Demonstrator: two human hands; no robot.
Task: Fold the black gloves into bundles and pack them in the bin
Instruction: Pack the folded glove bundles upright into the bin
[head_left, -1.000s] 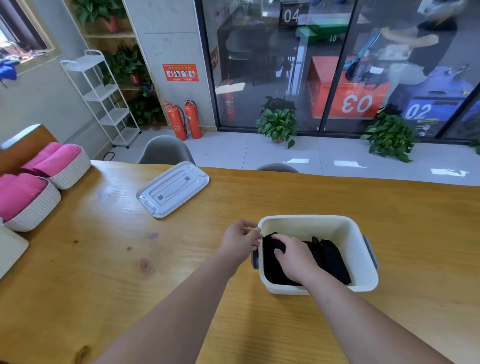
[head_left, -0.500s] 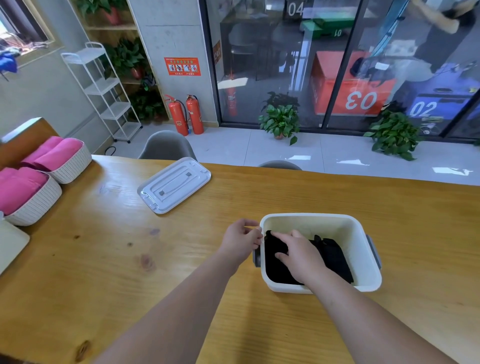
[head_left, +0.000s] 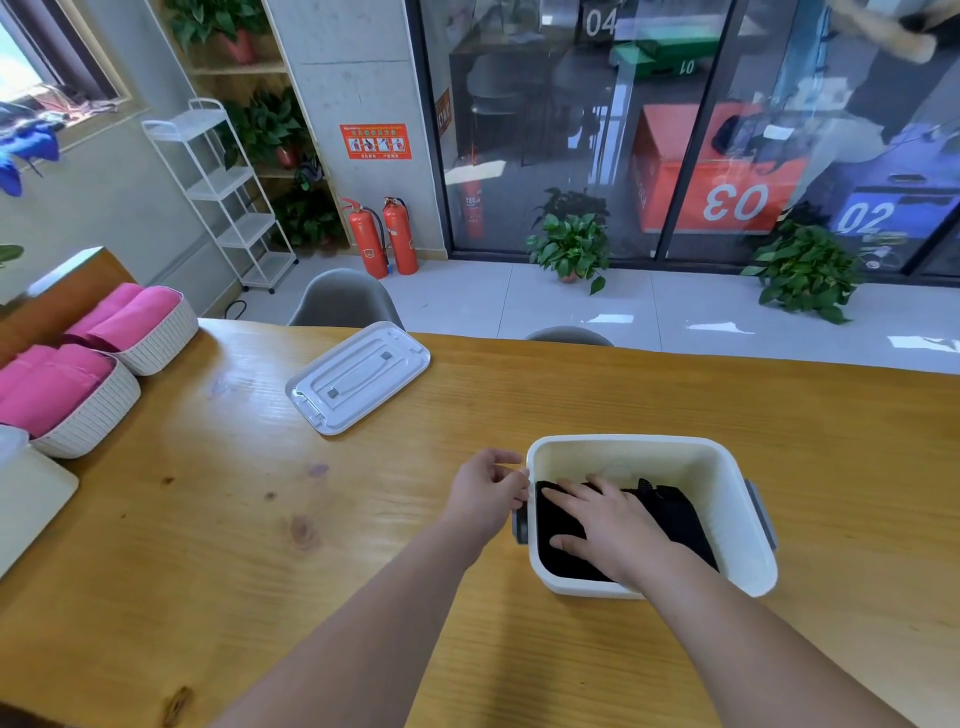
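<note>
Wood, light and yellowish with dark knots: the surface (head_left: 218, 519) carries everything noted here.

Bin (head_left: 737, 525): white plastic, rectangular, open at the top, standing upright on the near right part of the surface. It has a grey handle on each short side.

Black gloves (head_left: 680, 519): inside the bin, lying low against its floor as dark folded fabric. They fill the left and middle of the bin. How many bundles there are cannot be told, since the hand covers the middle.

Right hand (head_left: 602, 519): reaches down into the bin from the near side. The palm faces down and the fingers are straight and slightly spread, laid flat on top of the gloves. It grasps nothing and makes only flat contact.

Left hand (head_left: 488, 491): outside the bin, against its left wall at rim height. The fingers are curled and the thumb tip meets the rim edge just above the left handle, so it holds the bin there.

Lid (head_left: 358, 376): pale grey-white, lying flat on the surface. It sits well apart from the bin, farther away and to the left.

Baskets: two white ribbed ones at the left edge of the surface, the far basket (head_left: 161, 343) and the near basket (head_left: 88, 421), standing just beside each other. Each holds rolled pink towels (head_left: 52, 384).

Beyond the surface stands a grey chair (head_left: 340, 299). Two red fire extinguishers (head_left: 384, 236) stand on the floor by a concrete pillar, and a white shelf rack (head_left: 223, 192) stands to their left. Potted plants (head_left: 571, 247) sit along a glass wall.
</note>
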